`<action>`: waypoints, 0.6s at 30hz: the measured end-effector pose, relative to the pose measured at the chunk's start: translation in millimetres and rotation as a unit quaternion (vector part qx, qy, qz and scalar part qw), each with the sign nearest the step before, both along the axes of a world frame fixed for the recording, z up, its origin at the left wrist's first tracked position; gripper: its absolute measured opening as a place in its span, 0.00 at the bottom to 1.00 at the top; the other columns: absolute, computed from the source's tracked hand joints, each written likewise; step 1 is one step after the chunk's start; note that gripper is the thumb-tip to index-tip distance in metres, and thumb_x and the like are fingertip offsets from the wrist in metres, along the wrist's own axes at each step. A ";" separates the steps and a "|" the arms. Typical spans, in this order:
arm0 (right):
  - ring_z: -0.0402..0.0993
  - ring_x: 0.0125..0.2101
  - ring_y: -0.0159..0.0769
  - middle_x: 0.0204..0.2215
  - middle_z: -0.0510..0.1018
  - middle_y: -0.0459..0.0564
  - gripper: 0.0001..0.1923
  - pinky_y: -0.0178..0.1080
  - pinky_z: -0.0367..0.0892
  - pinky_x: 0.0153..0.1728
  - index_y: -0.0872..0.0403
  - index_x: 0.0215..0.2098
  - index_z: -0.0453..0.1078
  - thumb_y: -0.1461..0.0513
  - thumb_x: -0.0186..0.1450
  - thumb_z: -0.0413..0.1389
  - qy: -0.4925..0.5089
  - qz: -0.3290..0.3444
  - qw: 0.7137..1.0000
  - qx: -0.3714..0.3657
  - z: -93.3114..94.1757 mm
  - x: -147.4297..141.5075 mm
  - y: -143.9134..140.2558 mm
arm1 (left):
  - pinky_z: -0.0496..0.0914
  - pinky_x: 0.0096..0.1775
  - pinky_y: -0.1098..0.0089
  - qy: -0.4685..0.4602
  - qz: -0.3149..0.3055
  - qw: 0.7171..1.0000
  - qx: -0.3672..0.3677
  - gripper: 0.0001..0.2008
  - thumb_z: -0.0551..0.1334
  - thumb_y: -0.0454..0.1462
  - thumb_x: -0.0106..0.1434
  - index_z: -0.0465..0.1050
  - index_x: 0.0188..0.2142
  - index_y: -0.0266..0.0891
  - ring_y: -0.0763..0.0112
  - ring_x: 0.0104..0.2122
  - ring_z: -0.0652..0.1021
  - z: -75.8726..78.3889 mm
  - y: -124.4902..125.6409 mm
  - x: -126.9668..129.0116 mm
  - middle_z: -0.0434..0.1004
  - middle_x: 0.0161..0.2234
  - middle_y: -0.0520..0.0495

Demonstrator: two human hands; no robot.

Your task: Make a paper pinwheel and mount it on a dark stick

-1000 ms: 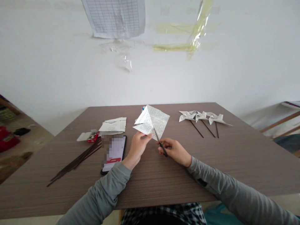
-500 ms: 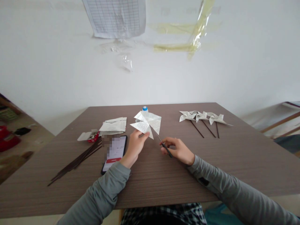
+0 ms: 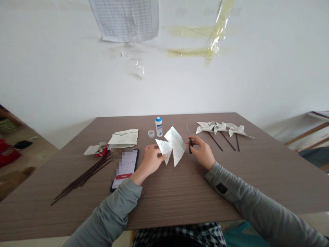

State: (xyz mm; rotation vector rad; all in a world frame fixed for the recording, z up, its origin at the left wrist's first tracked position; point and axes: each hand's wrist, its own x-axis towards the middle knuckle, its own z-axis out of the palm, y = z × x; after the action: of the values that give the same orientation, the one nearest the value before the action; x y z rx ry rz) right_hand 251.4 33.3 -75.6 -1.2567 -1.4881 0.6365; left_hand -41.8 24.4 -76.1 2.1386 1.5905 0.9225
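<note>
My left hand (image 3: pixel 151 158) pinches a printed sheet of paper (image 3: pixel 178 144) by its lower left side, above the table. Slits run from the sheet's edges toward its middle, leaving pointed flaps. To its right, my right hand (image 3: pixel 202 151) grips a pair of scissors (image 3: pixel 190 144) by the black handles. The blades point up and away, apart from the paper. Behind the paper stand a small white bottle (image 3: pixel 159 128) with a blue top and a clear cap (image 3: pixel 151 134).
Three paper pinwheels (image 3: pixel 222 127) on dark sticks lie at the back right. On the left are a paper stack (image 3: pixel 124 137), a small red box (image 3: pixel 102 150), a bundle of dark sticks (image 3: pixel 82 175) and a phone (image 3: pixel 125 168). A wall stands behind the table (image 3: pixel 180 199).
The scissors have come away from the paper, moving right and turning upward. The paper has shifted down and right and is turned, uncovering the bottle and the clear cap.
</note>
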 end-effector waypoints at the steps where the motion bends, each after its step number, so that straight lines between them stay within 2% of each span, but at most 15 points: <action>1: 0.95 0.50 0.56 0.45 0.96 0.54 0.19 0.56 0.85 0.60 0.46 0.53 0.87 0.54 0.64 0.72 0.002 0.003 1.000 -0.006 -1.6 0.5 1.9 | 0.77 0.72 0.36 0.007 0.001 1.000 -0.011 0.05 0.81 0.33 0.69 0.97 0.42 0.46 0.38 0.65 0.85 0.7 -0.9 0.5 0.94 0.61 0.35; 4: 0.95 0.52 0.57 0.44 0.96 0.53 0.20 0.56 0.84 0.60 0.47 0.53 0.87 0.56 0.62 0.72 0.011 0.014 1.000 -0.024 -4.9 1.2 4.9 | 0.76 0.72 0.37 0.027 0.003 0.999 -0.037 0.06 0.81 0.33 0.68 0.97 0.41 0.47 0.37 0.67 0.84 3.8 -2.3 1.7 0.94 0.63 0.36; 11: 0.89 0.36 0.49 0.30 0.88 0.45 0.21 0.48 0.81 0.46 0.49 0.49 0.85 0.55 0.59 0.72 0.045 0.048 0.996 -0.061 -7.2 1.8 7.3 | 0.76 0.73 0.37 0.034 0.011 0.998 -0.044 0.06 0.81 0.32 0.68 0.97 0.38 0.46 0.35 0.68 0.85 9.3 -2.6 2.0 0.95 0.61 0.36; 18: 0.86 0.33 0.46 0.28 0.87 0.45 0.21 0.46 0.80 0.41 0.49 0.48 0.83 0.54 0.57 0.72 0.071 0.070 0.991 -0.089 -4.6 0.7 6.1 | 0.77 0.72 0.39 0.018 0.040 0.999 -0.032 0.08 0.80 0.37 0.71 0.93 0.32 0.46 0.38 0.64 0.87 11.9 1.2 -5.4 0.95 0.59 0.37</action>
State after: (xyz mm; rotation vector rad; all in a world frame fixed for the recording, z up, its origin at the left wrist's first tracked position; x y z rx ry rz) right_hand 252.1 39.5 -80.3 -1.2204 -1.4335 0.9508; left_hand -47.2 25.6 -64.2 2.0714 1.7113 0.8499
